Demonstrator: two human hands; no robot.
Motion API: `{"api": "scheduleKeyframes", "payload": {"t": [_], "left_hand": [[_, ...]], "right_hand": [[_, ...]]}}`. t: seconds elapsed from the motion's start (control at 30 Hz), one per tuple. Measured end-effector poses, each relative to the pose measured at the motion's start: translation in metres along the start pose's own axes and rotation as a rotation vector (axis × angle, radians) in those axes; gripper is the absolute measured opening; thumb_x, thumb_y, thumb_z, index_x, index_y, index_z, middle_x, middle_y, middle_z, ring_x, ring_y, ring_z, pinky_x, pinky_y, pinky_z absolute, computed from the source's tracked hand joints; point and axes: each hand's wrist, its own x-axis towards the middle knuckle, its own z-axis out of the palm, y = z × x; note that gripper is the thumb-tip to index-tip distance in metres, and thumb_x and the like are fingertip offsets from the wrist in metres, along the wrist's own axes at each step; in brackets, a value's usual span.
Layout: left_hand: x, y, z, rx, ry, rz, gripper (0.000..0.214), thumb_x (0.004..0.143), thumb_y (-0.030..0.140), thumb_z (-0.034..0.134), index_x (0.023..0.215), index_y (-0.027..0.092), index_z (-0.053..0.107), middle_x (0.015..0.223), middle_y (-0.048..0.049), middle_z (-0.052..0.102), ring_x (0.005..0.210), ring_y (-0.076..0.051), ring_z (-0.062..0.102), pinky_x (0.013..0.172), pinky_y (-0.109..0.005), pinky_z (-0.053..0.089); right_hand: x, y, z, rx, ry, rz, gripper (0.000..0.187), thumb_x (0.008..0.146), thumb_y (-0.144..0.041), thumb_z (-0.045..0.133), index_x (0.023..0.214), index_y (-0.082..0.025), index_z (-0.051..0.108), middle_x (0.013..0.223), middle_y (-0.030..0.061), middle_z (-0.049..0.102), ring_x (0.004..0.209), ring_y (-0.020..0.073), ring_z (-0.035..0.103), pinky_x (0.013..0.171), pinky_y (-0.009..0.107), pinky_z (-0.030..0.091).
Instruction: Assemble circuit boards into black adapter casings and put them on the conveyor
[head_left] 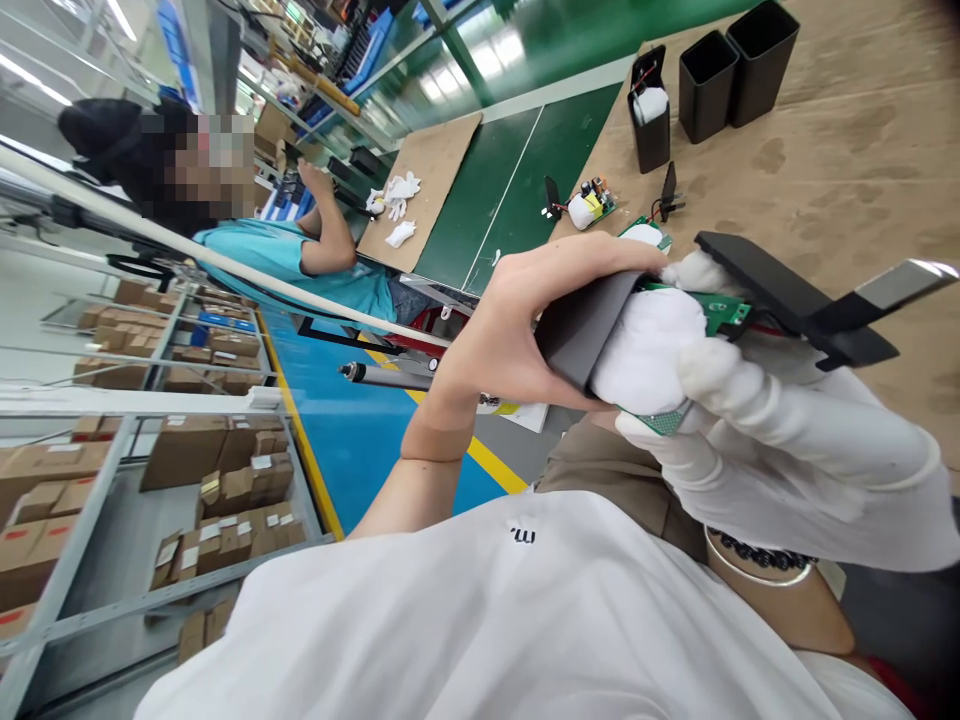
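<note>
My bare left hand [525,330] is wrapped round a dark grey housing [581,325] held near my chest. My right hand [757,420], in a white glove, pinches a green circuit board [716,315] with a white wrapped part [645,350] at the housing's open end. A flat black panel with a shiny metal tip [810,305] lies across the top of the gloved hand, touching it. Red wire shows beside the board.
On the brown work mat [862,150] stand three black housings [709,85]; loose circuit boards [592,205] lie near them. A co-worker in a teal shirt [300,255] sits at the bench behind. Shelves of cardboard boxes [217,500] fill the left.
</note>
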Motion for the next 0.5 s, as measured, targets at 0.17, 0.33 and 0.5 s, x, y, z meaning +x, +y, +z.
{"api": "scheduleKeyframes", "payload": {"t": [0.17, 0.33, 0.5], "left_hand": [[0.006, -0.007, 0.002, -0.025, -0.056, 0.236, 0.07, 0.077, 0.078, 0.07, 0.136, 0.041, 0.064, 0.118, -0.001, 0.076, 0.114, -0.03, 0.074, 0.1, -0.041, 0.061], [0.008, 0.0, 0.003, 0.004, -0.066, 0.221, 0.067, 0.077, 0.074, 0.072, 0.134, 0.04, 0.065, 0.119, -0.0002, 0.076, 0.115, -0.03, 0.074, 0.101, -0.04, 0.061], [0.006, 0.008, 0.001, 0.039, -0.003, 0.006, 0.06, 0.071, 0.071, 0.079, 0.121, 0.039, 0.073, 0.108, -0.0035, 0.077, 0.116, -0.035, 0.071, 0.1, -0.045, 0.06]], "right_hand": [[0.008, -0.005, -0.004, -0.066, 0.013, -0.259, 0.04, 0.101, -0.023, 0.061, 0.138, -0.036, 0.061, 0.134, -0.0031, 0.072, 0.126, 0.0148, 0.07, 0.114, 0.022, 0.056], [0.002, -0.001, 0.0, -0.078, 0.056, -0.212, 0.051, 0.1, -0.022, 0.062, 0.146, -0.044, 0.056, 0.147, -0.0089, 0.064, 0.138, 0.012, 0.062, 0.121, 0.021, 0.047], [0.001, 0.009, 0.006, -0.152, 0.165, -0.246, 0.034, 0.101, -0.031, 0.062, 0.135, -0.036, 0.068, 0.139, 0.0023, 0.07, 0.131, 0.0241, 0.068, 0.112, 0.039, 0.058]]}}
